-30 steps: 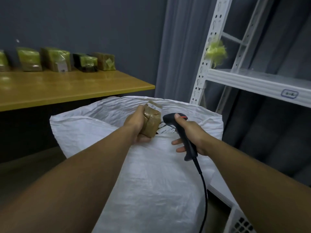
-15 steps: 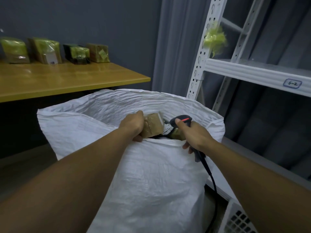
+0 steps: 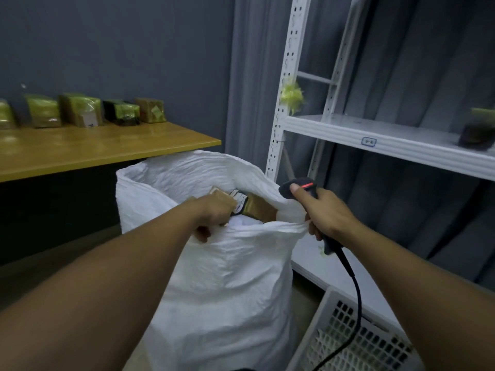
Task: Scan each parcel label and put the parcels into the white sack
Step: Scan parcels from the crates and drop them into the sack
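At the mouth of the white sack [image 3: 227, 277], the left hand [image 3: 214, 214] grips a brown parcel [image 3: 223, 196], fingers curled round it, just inside the near rim. Touching it, also within the sack, lies a second parcel [image 3: 258, 208], labelled. The right hand [image 3: 328, 214] is closed round the scanner [image 3: 297, 186], just beside the sack's right rim; the cable [image 3: 357, 295] hangs below. Along the back edge of the worktop [image 3: 107, 148] stands a row of parcels [image 3: 80, 109]. A crate [image 3: 348, 330] sits right of the sack.
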